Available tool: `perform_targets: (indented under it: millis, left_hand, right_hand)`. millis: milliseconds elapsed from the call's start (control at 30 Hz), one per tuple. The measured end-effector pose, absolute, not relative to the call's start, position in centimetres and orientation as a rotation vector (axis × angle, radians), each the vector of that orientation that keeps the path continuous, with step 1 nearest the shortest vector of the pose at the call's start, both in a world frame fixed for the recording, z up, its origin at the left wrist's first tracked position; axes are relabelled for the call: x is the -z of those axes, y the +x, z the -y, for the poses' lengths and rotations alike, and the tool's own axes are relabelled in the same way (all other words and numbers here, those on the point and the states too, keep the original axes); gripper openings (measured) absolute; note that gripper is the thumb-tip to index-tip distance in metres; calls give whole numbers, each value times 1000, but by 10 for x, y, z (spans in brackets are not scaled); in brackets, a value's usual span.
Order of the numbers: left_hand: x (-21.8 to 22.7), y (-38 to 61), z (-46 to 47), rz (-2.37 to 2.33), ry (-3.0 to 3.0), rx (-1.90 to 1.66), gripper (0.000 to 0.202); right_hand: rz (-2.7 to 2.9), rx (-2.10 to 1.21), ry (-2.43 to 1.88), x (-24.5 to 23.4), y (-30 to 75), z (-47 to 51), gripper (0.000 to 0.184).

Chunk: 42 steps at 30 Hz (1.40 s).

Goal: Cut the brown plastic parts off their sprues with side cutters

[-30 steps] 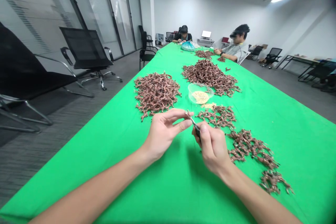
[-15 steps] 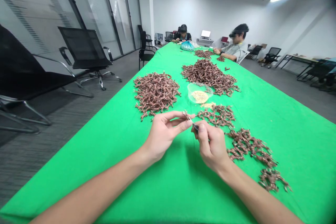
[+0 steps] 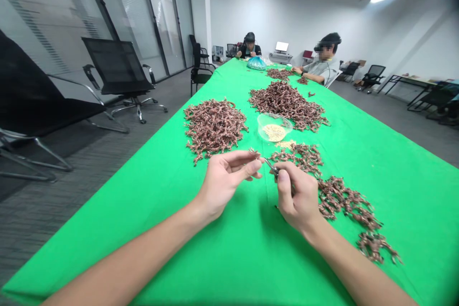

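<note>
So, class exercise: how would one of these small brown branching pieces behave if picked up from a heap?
The small brown branching piece by the left hand looks thin-limbed, so probably light. Its spiky arms likely snag neighbours in the heap, so it may drag others along. It seems unlikely to roll.

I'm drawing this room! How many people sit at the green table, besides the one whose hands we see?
2. One person at the green table's far end, another person along its right side; neither is hidden.
</note>
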<state>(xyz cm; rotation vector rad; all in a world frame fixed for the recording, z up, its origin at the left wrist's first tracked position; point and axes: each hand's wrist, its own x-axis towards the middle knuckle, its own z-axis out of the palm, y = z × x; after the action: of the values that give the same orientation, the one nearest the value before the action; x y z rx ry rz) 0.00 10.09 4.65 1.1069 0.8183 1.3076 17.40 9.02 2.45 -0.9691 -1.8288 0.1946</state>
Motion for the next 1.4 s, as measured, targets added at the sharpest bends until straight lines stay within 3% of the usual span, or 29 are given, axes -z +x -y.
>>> perform_targets:
  millis: [267,1133,1400]
  left_hand:
    - [-48,2,-98,-836,1033,-1263,39]
    - [-52,1,-93,-867,1062,-1167,39]
    - [-50,-1,-94,-821,1055,-1233,39]
  right_hand:
    - [1890,15,-1061,-19,172,-90,19]
    - [1996,654,-1068,-16,181,-94,16]
    - [1971,568,-1072,-17,179,-95,15]
